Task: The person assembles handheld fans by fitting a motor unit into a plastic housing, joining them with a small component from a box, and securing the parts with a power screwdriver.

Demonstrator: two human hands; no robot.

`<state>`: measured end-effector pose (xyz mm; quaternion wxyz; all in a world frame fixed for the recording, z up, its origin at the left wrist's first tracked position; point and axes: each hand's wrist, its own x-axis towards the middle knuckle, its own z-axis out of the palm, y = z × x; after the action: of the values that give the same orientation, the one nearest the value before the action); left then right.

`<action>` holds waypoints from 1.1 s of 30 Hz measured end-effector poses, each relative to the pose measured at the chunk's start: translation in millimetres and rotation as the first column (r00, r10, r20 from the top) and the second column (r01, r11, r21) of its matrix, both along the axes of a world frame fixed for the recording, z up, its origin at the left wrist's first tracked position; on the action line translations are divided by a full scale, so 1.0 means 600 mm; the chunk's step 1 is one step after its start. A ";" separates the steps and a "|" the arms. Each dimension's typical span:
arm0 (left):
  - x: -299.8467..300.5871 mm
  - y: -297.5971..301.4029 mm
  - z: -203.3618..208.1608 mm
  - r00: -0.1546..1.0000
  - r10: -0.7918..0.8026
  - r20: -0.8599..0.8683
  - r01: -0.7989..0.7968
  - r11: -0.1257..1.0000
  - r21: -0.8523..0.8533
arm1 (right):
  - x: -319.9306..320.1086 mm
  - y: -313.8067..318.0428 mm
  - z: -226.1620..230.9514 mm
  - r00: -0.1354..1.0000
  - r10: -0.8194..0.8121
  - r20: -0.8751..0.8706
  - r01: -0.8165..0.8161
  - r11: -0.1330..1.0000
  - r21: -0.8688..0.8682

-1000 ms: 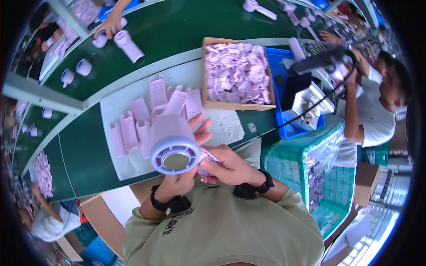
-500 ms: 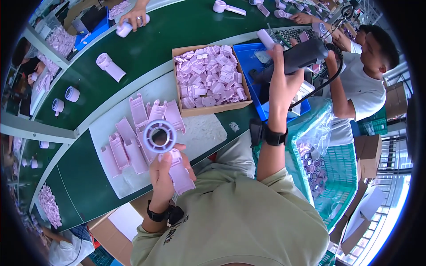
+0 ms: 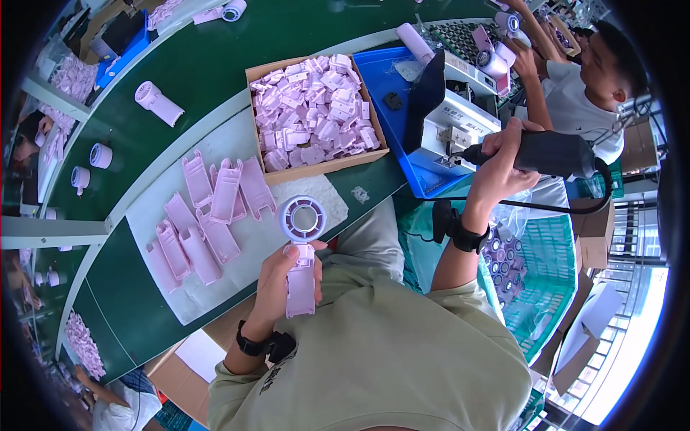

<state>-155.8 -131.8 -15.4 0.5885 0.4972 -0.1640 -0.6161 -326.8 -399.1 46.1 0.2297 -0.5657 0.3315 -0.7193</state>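
My left hand (image 3: 270, 287) is closed round the handle of a lilac handheld fan housing (image 3: 302, 276). Its round ring head points away from me, above my fingers. In my right hand (image 3: 496, 174) is a black electric screwdriver (image 3: 557, 153) with a cable at its back end. The screwdriver lies nearly level, its tip pointing left at the front of a white screw feeder (image 3: 460, 115); whether the tip touches a screw is too small to tell. Several pink handle shells (image 3: 198, 251) lie on a white sheet (image 3: 316, 197) left of the fan housing.
A cardboard box (image 3: 327, 169) of small pink parts stands beyond the sheet, beside a blue tray (image 3: 370, 68) under the feeder. Fan housings (image 3: 158, 104) rest on the green belt. A green crate (image 3: 553, 287) stands right of my lap. A co-worker (image 3: 589, 100) sits at the right.
My right hand has moved right and nearer with the screwdriver, bringing its tip to the feeder and uncovering the feeder. My left hand has shifted right and straightened the fan housing.
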 end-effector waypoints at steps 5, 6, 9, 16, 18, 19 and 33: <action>-0.006 -0.013 0.004 1.000 -0.005 0.028 0.005 1.000 0.008 | -0.005 0.017 0.010 0.987 0.160 0.017 -0.160 0.965 0.206; -0.004 -0.017 0.006 0.999 -0.032 0.030 0.032 0.999 0.006 | -0.007 0.022 0.013 0.984 0.177 0.013 -0.176 0.962 0.209; -0.003 -0.023 0.011 0.995 -0.095 0.028 0.095 0.995 0.019 | -0.031 0.048 0.025 0.833 0.381 0.402 -0.387 0.919 -0.070; -0.019 -0.032 0.011 0.992 -0.121 0.026 0.121 0.993 -0.002 | 0.005 -0.006 0.008 0.997 0.038 0.070 -0.039 0.999 0.016; -0.020 -0.030 0.011 0.992 -0.120 0.026 0.120 0.993 0.003 | 0.003 -0.002 0.005 1.000 0.000 -0.010 0.001 0.999 0.052; -0.019 -0.030 0.011 0.993 -0.118 0.028 0.118 0.993 0.008 | -0.003 0.010 0.009 0.998 0.050 0.046 -0.053 0.996 0.069; -0.042 -0.096 0.012 0.994 -0.055 -0.098 0.049 0.997 -0.057 | 0.054 0.188 0.051 0.422 0.813 0.401 -0.833 0.522 -0.182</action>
<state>-181.2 -189.2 -8.0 0.5931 0.4450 -0.1641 -0.6505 -294.6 -286.4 76.8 0.6321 -0.4719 -0.0325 -0.6138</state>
